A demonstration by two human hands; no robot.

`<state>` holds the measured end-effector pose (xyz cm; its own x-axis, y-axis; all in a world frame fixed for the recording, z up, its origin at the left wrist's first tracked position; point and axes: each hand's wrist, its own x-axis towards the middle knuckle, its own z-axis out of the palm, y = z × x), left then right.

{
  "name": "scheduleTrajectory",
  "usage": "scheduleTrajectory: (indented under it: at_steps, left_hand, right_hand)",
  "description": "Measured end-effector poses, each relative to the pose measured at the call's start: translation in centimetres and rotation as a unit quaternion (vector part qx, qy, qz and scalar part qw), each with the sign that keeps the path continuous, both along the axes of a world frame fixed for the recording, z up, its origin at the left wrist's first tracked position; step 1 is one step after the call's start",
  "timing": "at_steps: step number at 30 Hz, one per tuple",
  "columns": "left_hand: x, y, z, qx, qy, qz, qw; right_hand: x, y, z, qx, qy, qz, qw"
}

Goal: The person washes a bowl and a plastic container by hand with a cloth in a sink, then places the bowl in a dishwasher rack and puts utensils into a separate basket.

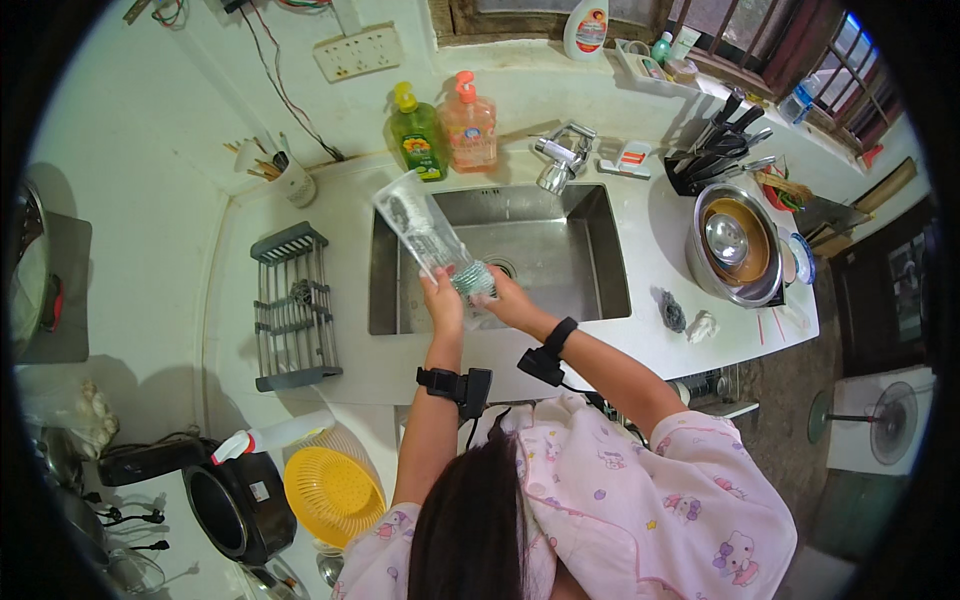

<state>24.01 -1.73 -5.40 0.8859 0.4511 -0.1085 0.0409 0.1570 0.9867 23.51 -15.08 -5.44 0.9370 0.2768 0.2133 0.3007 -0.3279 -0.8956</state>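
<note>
Over the stainless steel sink, my left hand grips a long clear plastic package with silvery mesh contents. My right hand has its fingers around a green-and-silver mesh scrubber at the package's lower end. Whether the scrubber is fully out of the plastic cannot be told. Both hands are close together above the sink's front left part. Behind the basin stands a chrome faucet. A grey drain rack lies on the counter to the left, with a small dark wire scourer on it.
Green and pink pump bottles stand behind the sink. On the right are a knife block, a steel bowl with nested bowls, a grey steel-wool pad and a crumpled white piece. A yellow colander sits lower left.
</note>
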Motion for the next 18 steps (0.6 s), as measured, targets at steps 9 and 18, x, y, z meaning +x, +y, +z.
scheduleTrajectory:
  at_steps: [9,18]
  left_hand:
    - [-2.2,-1.5,-0.2,0.378,-0.046,-0.036,0.924]
    - [-5.4,-2.4,-0.9,0.270,0.022,-0.196,0.942]
  right_hand:
    - [0.5,0.1,0.2,-0.034,-0.022,-0.077,0.996]
    - [5.6,-0.4,2.3,0.055,0.027,-0.095,0.994]
